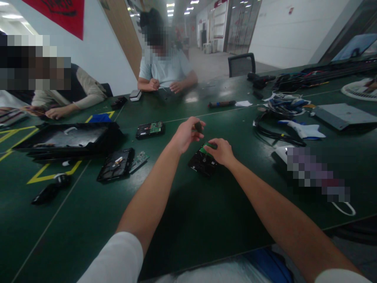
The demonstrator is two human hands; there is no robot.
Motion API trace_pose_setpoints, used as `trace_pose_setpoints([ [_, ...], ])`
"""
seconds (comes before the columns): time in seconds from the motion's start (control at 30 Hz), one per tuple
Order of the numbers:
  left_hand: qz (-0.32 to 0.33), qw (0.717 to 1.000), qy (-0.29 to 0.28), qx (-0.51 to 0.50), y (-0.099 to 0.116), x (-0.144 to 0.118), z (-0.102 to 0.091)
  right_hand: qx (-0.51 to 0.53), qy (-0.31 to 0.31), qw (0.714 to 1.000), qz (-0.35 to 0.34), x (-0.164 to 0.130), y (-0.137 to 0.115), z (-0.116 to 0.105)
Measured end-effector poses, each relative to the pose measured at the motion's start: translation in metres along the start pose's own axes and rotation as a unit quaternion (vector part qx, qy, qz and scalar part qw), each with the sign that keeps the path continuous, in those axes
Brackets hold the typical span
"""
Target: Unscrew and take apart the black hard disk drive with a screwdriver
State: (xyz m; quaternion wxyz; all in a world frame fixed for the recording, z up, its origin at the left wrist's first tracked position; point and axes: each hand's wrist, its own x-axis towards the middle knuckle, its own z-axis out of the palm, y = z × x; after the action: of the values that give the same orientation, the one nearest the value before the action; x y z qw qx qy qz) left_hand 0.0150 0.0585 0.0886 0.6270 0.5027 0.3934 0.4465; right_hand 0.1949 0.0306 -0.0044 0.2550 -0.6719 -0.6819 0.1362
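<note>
On the green bench [88, 220], a black tray [67, 138] sits far left, an opened drive [116, 164] near it. The left hand [186, 135] has its grip pinching a small dark tool [199, 127]. Just right, the right hand [221, 151] presses its fingers on the hard drive [203, 162] mid-bench. Cables [279, 118] lie far right.
</note>
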Motion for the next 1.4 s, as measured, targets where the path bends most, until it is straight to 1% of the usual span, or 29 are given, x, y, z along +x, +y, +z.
trace_pose_setpoints([
  [0.17, -0.013, 1.0, -0.005, -0.012, 0.0007, -0.0015, 0.0034, -0.001, 0.004, 1.0, 0.0, 0.0006, 0.0008, 0.0016],
  [0.27, -0.018, 0.999, -0.014, -0.022, 0.0, 0.0001, 0.0015, 0.001, 0.004, 1.0, 0.002, 0.0002, 0.001, 0.0016],
  [0.43, 0.001, 1.0, -0.01, -0.006, -0.0012, 0.0027, -0.0026, 0.005, 0.003, 1.0, 0.0, -0.0002, 0.0009, 0.0008],
  [0.63, -0.015, 1.0, -0.021, -0.003, -0.0005, 0.0008, 0.0007, 0.004, 0.001, 1.0, 0.003, 0.0009, 0.0012, 0.0015],
  [0.87, 0.007, 1.0, -0.019, 0.024, 0.0003, 0.0005, -0.0009, 0.003, -0.003, 1.0, 0.005, 0.0009, 0.0002, 0.0003],
  [1.07, -0.015, 1.0, -0.023, -0.006, -0.002, 0.0015, -0.0013, -0.001, 0.001, 1.0, 0.007, -0.0011, -0.0016, -0.0003],
  [1.27, 0.005, 1.0, -0.013, 0.008, -0.0019, 0.0031, -0.0049, 0.002, -0.001, 1.0, 0.004, -0.0023, -0.0015, -0.0014],
  [1.4, -0.004, 1.0, -0.011, -0.01, -0.0021, 0.0027, -0.0049, 0.001, -0.004, 1.0, 0.003, -0.002, -0.0012, -0.0013],
])
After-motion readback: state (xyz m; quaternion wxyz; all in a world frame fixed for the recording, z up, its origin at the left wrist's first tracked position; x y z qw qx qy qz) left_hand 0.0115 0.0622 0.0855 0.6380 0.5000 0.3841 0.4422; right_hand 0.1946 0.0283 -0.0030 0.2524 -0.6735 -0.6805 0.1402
